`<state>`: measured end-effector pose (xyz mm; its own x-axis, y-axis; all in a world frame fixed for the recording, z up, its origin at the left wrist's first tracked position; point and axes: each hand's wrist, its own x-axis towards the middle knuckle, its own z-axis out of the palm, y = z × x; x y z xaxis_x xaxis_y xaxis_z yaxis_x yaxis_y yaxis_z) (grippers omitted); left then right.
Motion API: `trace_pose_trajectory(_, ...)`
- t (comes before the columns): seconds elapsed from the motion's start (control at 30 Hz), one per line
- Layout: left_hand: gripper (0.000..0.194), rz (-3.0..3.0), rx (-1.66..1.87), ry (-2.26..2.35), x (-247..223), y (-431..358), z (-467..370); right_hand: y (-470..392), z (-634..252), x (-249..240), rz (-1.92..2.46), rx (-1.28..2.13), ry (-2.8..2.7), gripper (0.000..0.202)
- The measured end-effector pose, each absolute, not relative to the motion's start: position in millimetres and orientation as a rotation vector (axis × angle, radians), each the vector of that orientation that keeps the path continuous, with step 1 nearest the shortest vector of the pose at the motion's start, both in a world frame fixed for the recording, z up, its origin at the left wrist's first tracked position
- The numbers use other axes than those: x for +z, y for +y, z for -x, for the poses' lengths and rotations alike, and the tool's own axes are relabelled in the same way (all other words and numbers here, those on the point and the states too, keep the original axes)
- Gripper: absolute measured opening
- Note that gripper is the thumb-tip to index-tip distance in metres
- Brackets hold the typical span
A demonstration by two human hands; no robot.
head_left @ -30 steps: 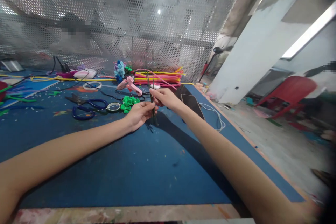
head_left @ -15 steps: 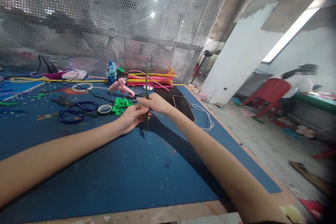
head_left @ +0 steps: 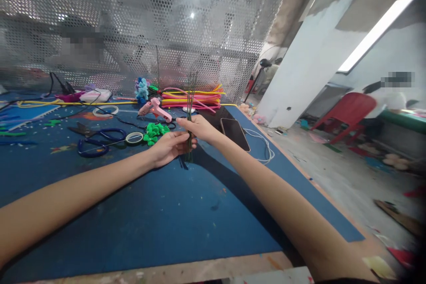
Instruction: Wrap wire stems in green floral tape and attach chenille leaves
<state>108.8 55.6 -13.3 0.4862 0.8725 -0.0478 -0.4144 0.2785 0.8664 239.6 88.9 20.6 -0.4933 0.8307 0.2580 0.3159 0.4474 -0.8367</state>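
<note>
Several thin dark green wire stems stand roughly upright in a bundle over the middle of the table. Around their lower part my left hand is closed, with its fingers behind and beside the wires. Just above it, my right hand pinches the same bundle between thumb and fingers. The lower ends stick out below both hands, close to the mat. Left of my hands lie green fuzzy flower pieces, a roll of tape and blue-handled scissors.
A pink glue gun lies behind my hands, before pink and yellow pipe cleaners. A phone and white cable are to the right on the blue mat. A perforated metal panel rises behind.
The wire bundle and both hands appear slightly farther right, and the wire tops look more spread apart. The whole view has shifted a little. Both hands still hold the bundle.
</note>
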Motion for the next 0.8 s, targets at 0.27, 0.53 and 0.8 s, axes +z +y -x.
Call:
trace_pose_trajectory(0.27,0.019,-0.875,0.785,0.565,-11.0,57.4,-102.7,98.4,-240.0,14.5,0.931,0.862,-1.894,0.045)
trace_pose_trajectory(0.53,0.003,-0.901,0.799,0.588,-13.9,57.3,-102.2,91.5,-241.8,15.9,0.952,1.010,-1.904,0.048)
trace_pose_trajectory(0.8,0.010,-0.933,0.936,0.651,-14.6,57.3,-106.4,98.1,-243.2,14.2,1.038,0.949,-1.872,0.052)
